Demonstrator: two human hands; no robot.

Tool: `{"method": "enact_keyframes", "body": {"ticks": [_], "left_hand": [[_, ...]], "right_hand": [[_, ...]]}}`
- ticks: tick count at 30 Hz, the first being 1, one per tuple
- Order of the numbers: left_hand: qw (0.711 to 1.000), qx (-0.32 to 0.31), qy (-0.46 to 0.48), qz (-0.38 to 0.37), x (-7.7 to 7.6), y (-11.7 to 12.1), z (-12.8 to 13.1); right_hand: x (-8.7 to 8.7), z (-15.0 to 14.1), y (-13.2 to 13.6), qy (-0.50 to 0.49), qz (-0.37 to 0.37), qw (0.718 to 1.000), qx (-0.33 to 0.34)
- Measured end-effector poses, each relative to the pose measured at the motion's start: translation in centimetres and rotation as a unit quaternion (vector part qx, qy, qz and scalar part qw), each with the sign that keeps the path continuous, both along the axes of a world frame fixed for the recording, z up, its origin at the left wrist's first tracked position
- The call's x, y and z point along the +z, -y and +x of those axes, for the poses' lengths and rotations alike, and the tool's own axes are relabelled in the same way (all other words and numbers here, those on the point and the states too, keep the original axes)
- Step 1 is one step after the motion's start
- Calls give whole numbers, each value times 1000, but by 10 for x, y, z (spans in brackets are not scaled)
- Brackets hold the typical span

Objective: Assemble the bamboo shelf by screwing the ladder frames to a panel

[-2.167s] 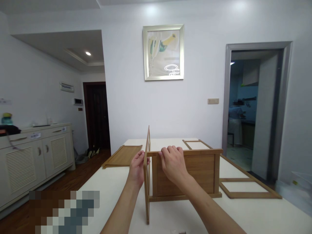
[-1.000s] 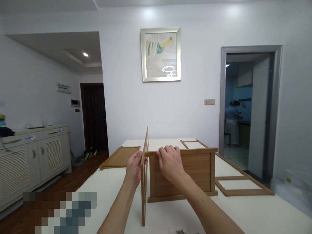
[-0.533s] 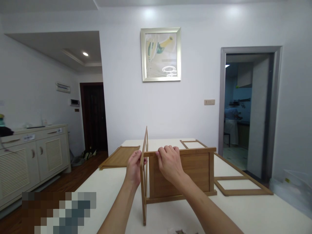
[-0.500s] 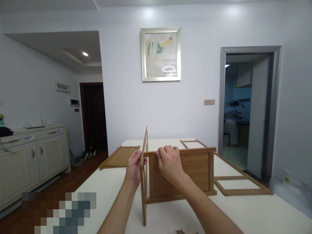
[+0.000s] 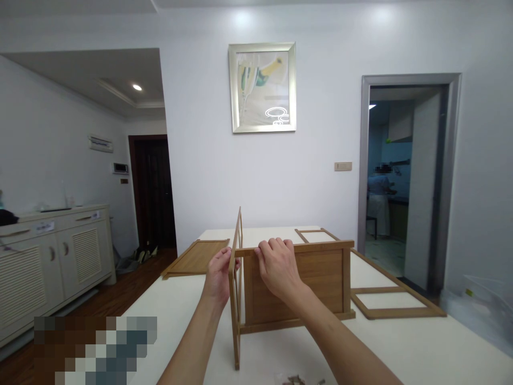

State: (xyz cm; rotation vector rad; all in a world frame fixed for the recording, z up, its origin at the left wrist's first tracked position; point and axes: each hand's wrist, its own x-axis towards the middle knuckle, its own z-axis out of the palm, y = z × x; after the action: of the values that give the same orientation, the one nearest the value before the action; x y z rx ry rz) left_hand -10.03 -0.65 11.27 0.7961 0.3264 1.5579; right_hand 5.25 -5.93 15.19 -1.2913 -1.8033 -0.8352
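Note:
A narrow wooden frame [image 5: 234, 315] stands upright, seen nearly edge-on, on the white table [image 5: 176, 326]. My left hand [image 5: 218, 272] grips its upright bar, with fingertips showing on the far side. A wooden panel [image 5: 320, 283] with rails along its top and bottom stands on its long edge, its left end meeting the frame. Over the panel's top rail curl the fingers of my right hand [image 5: 278, 264], near the corner by the frame. Whether the joint between panel and frame is fully closed I cannot tell.
Another wooden panel [image 5: 200, 256] lies flat at the back left. An open wooden frame [image 5: 417, 307] lies on the right side. Small metal hardware [image 5: 294, 380] sits at the near edge. A person [image 5: 379, 195] stands beyond the doorway.
Both hands keep their hold on the frame and panel, which stay together. The whole view has shifted very slightly; more of the small hardware shows at the bottom.

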Motion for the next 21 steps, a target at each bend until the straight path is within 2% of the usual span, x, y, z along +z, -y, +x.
{"method": "enact_keyframes", "body": {"ticks": [21], "left_hand": [[998,19,-54,27,5,5,4]], "right_hand": [[0,1,-2,2,4,1000,-7]]}}
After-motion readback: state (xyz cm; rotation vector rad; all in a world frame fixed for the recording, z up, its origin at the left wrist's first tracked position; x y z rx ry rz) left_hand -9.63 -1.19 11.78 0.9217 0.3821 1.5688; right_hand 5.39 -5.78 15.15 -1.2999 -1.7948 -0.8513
